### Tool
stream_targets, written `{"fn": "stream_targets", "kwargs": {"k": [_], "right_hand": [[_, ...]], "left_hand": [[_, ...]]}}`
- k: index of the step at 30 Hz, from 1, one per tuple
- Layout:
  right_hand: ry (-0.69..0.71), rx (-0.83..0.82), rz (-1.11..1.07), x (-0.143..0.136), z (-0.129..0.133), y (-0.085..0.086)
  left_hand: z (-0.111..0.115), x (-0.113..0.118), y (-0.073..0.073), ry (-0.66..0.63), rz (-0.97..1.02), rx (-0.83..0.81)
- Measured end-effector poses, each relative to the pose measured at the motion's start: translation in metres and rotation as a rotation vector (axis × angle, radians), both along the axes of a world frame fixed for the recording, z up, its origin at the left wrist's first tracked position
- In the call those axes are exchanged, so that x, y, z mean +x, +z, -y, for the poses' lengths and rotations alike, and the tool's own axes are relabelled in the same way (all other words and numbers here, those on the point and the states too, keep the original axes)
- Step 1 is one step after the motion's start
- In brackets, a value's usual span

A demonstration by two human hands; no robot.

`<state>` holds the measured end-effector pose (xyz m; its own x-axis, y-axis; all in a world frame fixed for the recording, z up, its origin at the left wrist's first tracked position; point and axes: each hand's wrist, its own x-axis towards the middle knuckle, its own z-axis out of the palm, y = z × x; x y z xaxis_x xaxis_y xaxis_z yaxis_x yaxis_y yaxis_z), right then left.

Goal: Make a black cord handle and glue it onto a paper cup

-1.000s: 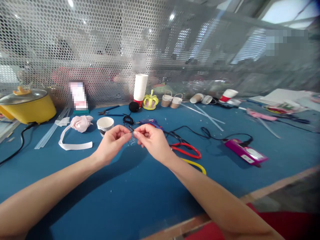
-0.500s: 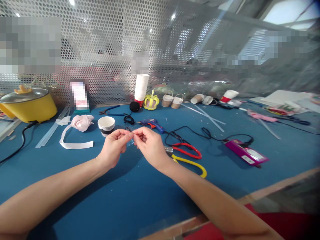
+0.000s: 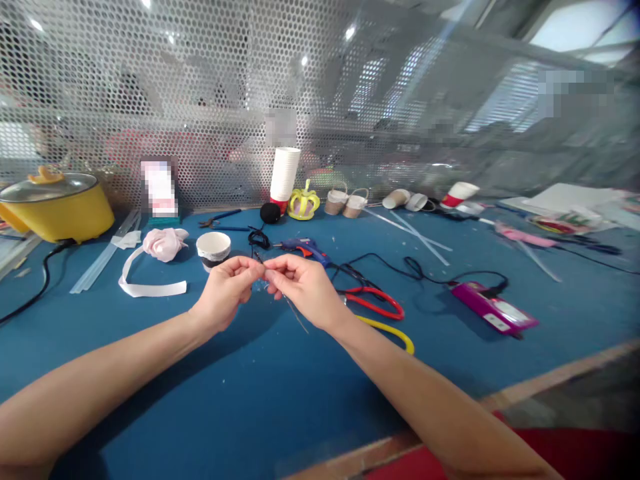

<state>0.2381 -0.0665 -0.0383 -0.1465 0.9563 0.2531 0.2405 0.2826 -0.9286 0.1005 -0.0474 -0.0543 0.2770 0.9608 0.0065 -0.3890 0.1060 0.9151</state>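
Observation:
Fingertip to fingertip, my left hand (image 3: 231,287) and my right hand (image 3: 299,283) pinch a thin black cord (image 3: 296,313). One loose end hangs below my right fingers; a dark stub pokes up above them. What lies between the fingertips is mostly hidden. Just beyond, a loose coil of black cord (image 3: 258,239) lies beside a black ball of yarn (image 3: 270,213). A white cup with a dark band (image 3: 213,248) stands behind my left hand. The blue glue gun (image 3: 307,249) is behind my right hand, which partly covers scissors with a red and a yellow handle (image 3: 387,328).
Pliers (image 3: 220,219), a pink fabric rose with white ribbon (image 3: 165,244) and a yellow electric pot (image 3: 60,210) are on the left. A stack of paper cups (image 3: 285,177), a yellow crown-like basket (image 3: 303,203) and small baskets (image 3: 336,201) line the back. A purple power strip (image 3: 493,310) lies right.
The cord's loose end now shows below my right hand, where it was not visible before. My right hand has turned slightly; both hands remain together in nearly the same place.

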Motion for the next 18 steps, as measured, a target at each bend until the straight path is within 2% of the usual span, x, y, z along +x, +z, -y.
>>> {"fn": "stream_targets", "kwargs": {"k": [5,8,10,15,18], "right_hand": [[-0.039,-0.051,-0.04,-0.001,-0.001,0.001],[-0.012,-0.111,-0.108,-0.001,-0.001,0.0],[0.053,-0.185,-0.169,0.002,-0.002,0.001],[0.325,-0.349,-0.254,0.012,-0.008,0.003],[0.353,-0.385,-0.314,0.013,-0.007,0.004]], "left_hand": [[0.0,-0.001,-0.002,0.019,-0.05,0.052],[-0.001,-0.002,-0.001,0.007,-0.029,0.045],[-0.001,-0.002,0.001,-0.015,-0.016,0.037],[-0.002,-0.005,0.008,-0.113,-0.022,0.044],[-0.002,-0.007,0.01,-0.155,-0.014,0.056]]}}
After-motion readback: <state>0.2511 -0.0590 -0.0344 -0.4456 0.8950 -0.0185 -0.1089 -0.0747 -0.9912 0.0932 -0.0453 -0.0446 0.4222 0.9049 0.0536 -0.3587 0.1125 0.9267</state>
